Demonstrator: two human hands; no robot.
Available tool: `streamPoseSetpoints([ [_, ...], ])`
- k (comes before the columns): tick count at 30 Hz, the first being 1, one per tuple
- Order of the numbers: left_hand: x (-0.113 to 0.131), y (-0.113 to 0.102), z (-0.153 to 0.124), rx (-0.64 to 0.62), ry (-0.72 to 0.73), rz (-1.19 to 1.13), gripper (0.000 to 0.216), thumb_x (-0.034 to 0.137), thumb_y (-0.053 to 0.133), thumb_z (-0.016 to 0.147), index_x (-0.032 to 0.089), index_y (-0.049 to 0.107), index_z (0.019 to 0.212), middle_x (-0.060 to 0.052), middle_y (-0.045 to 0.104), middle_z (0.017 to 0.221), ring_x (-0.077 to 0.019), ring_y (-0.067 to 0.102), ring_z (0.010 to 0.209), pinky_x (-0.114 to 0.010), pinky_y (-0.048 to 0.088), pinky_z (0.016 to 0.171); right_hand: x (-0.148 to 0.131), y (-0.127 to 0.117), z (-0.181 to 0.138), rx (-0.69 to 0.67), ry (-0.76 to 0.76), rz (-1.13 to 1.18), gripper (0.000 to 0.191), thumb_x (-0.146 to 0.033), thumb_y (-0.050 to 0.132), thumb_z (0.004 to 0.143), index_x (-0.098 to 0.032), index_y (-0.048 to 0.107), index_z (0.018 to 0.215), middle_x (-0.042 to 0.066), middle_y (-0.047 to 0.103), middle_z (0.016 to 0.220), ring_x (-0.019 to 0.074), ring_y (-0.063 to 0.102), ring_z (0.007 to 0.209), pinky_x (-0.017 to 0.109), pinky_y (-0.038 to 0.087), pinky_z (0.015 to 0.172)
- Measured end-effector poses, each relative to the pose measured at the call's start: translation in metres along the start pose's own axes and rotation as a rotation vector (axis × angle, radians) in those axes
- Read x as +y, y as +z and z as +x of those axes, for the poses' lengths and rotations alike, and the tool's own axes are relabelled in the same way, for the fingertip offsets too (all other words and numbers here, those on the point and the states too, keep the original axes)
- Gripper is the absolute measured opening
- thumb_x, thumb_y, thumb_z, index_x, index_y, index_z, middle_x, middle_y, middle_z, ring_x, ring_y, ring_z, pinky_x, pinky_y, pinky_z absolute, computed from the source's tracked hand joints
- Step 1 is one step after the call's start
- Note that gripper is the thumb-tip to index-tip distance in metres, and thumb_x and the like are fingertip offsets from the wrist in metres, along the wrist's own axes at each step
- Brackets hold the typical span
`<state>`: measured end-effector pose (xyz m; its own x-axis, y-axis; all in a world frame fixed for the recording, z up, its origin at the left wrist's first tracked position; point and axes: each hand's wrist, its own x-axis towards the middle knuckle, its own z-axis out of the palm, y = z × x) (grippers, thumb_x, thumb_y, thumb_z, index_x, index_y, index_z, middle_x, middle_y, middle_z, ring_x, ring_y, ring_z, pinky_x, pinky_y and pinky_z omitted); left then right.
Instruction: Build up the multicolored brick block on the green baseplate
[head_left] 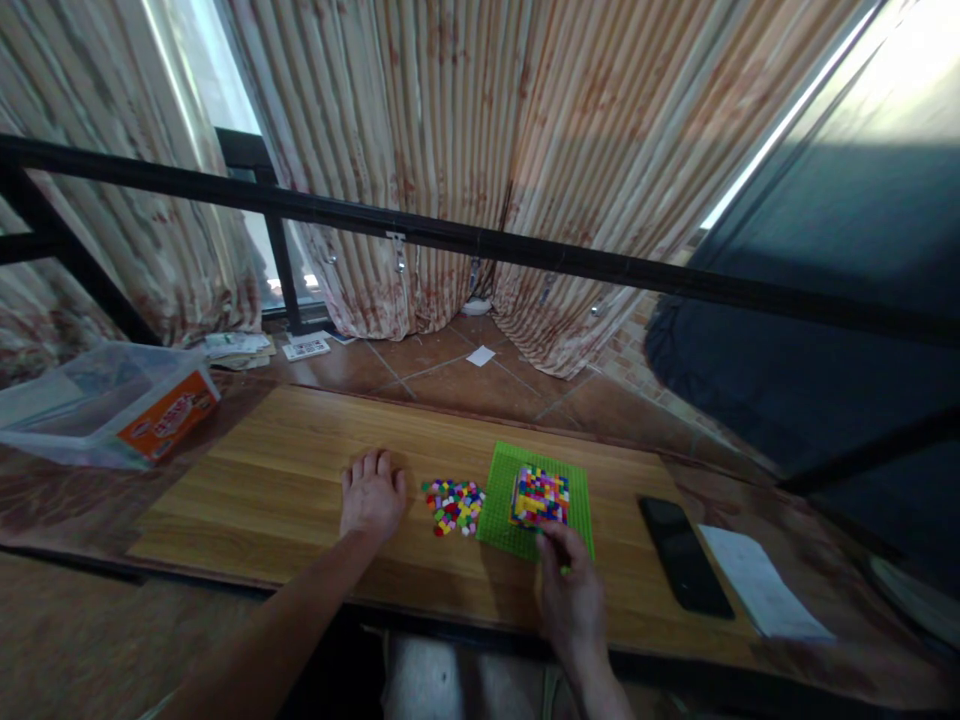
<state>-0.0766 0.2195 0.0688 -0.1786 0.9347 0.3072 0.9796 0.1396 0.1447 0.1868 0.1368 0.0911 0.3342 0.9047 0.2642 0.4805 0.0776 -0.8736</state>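
On the wooden board rests my left hand [373, 495], palm down with its fingers stretched out, to the left of a loose pile of small coloured bricks [454, 507]. Right of the pile lies a green studded baseplate [499, 500]. A block built of many multicoloured bricks [544, 490] stands on it. My right hand [571, 580] is at the near edge of this block, thumb and index finger pinched together. Whatever sits between those fingertips is too small to make out.
A dark phone [684, 555] and a white paper [761, 580] lie to the right. At the far left stands a clear plastic bin [90, 400] with an orange label. A black metal rail [450, 235] crosses in front of striped curtains [450, 120]. Papers [238, 348] lie behind the board.
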Motion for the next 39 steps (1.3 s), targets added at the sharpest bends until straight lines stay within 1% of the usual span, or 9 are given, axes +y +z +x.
streamPoseSetpoints([
  [3, -0.001, 0.001, 0.000, 0.001, 0.002, 0.009, 0.042, 0.034, 0.039, 0.087, 0.013, 0.056, 0.119, -0.016, 0.055, 0.128, -0.0319, 0.050, 0.112, -0.047, 0.036, 0.095, 0.016, -0.024, 0.022, 0.124, 0.136, 0.075, 0.029, -0.044, 0.060, 0.075, -0.018, 0.064, 0.088, 0.006, 0.065, 0.085, 0.0186, 0.058, 0.074, 0.031, 0.045, 0.067],
  [6, -0.002, 0.002, 0.001, 0.004, 0.012, 0.014, 0.042, 0.035, 0.039, 0.088, 0.012, 0.056, 0.119, -0.016, 0.055, 0.127, -0.0319, 0.050, 0.112, -0.047, 0.036, 0.095, 0.030, -0.030, 0.041, 0.156, 0.231, 0.143, 0.034, -0.046, 0.067, 0.067, -0.017, 0.067, 0.084, 0.004, 0.064, 0.077, 0.0168, 0.056, 0.069, 0.030, 0.044, 0.065],
  [10, -0.001, 0.001, 0.001, 0.010, 0.020, 0.024, 0.042, 0.034, 0.038, 0.088, 0.012, 0.056, 0.119, -0.015, 0.055, 0.126, -0.0319, 0.049, 0.112, -0.046, 0.037, 0.095, 0.040, -0.019, 0.051, 0.142, 0.244, 0.226, 0.033, -0.043, 0.070, 0.062, -0.017, 0.070, 0.081, 0.004, 0.067, 0.080, 0.0177, 0.058, 0.075, 0.032, 0.045, 0.072],
  [16, 0.000, 0.001, 0.000, 0.014, 0.017, 0.042, 0.042, 0.034, 0.039, 0.088, 0.011, 0.056, 0.118, -0.015, 0.055, 0.126, -0.0322, 0.049, 0.113, -0.045, 0.037, 0.094, 0.044, -0.008, 0.051, 0.135, 0.296, 0.326, 0.031, -0.038, 0.072, 0.060, -0.018, 0.072, 0.084, 0.004, 0.070, 0.088, 0.0184, 0.060, 0.084, 0.034, 0.045, 0.081],
  [21, 0.000, 0.002, 0.000, 0.019, 0.021, 0.034, 0.042, 0.034, 0.038, 0.088, 0.011, 0.056, 0.118, -0.015, 0.056, 0.125, -0.0326, 0.050, 0.111, -0.046, 0.037, 0.093, 0.041, -0.007, 0.049, 0.137, 0.389, 0.491, 0.031, -0.033, 0.075, 0.056, -0.019, 0.072, 0.084, 0.003, 0.071, 0.085, 0.0177, 0.063, 0.079, 0.031, 0.048, 0.074],
  [26, -0.001, 0.001, 0.000, 0.015, 0.023, 0.021, 0.042, 0.034, 0.038, 0.088, 0.012, 0.056, 0.118, -0.016, 0.056, 0.125, -0.0327, 0.050, 0.111, -0.046, 0.037, 0.093, 0.039, -0.006, 0.051, 0.124, 0.444, 0.570, 0.028, -0.030, 0.075, 0.055, -0.019, 0.072, 0.081, 0.002, 0.072, 0.080, 0.0161, 0.063, 0.069, 0.027, 0.048, 0.061],
  [30, -0.001, 0.001, 0.001, 0.011, 0.017, 0.017, 0.042, 0.034, 0.038, 0.087, 0.012, 0.056, 0.119, -0.016, 0.056, 0.125, -0.0328, 0.050, 0.111, -0.047, 0.037, 0.094, 0.037, -0.004, 0.054, 0.142, 0.481, 0.620, 0.028, -0.026, 0.076, 0.051, -0.019, 0.071, 0.078, 0.001, 0.070, 0.074, 0.0142, 0.061, 0.062, 0.025, 0.047, 0.056],
  [34, -0.001, 0.001, 0.001, 0.015, 0.020, 0.011, 0.042, 0.034, 0.038, 0.088, 0.011, 0.056, 0.119, -0.016, 0.056, 0.126, -0.0326, 0.049, 0.113, -0.046, 0.037, 0.094, 0.037, -0.002, 0.056, 0.141, 0.498, 0.641, 0.029, -0.025, 0.075, 0.051, -0.019, 0.070, 0.079, -0.001, 0.070, 0.071, 0.0126, 0.060, 0.059, 0.023, 0.046, 0.053],
  [39, -0.001, 0.002, 0.000, 0.009, 0.015, 0.005, 0.042, 0.034, 0.038, 0.088, 0.012, 0.056, 0.118, -0.016, 0.055, 0.127, -0.0326, 0.048, 0.114, -0.046, 0.037, 0.095, 0.038, -0.001, 0.057, 0.150, 0.468, 0.591, 0.029, -0.027, 0.073, 0.054, -0.018, 0.071, 0.081, 0.001, 0.071, 0.075, 0.0140, 0.061, 0.061, 0.023, 0.045, 0.051],
])
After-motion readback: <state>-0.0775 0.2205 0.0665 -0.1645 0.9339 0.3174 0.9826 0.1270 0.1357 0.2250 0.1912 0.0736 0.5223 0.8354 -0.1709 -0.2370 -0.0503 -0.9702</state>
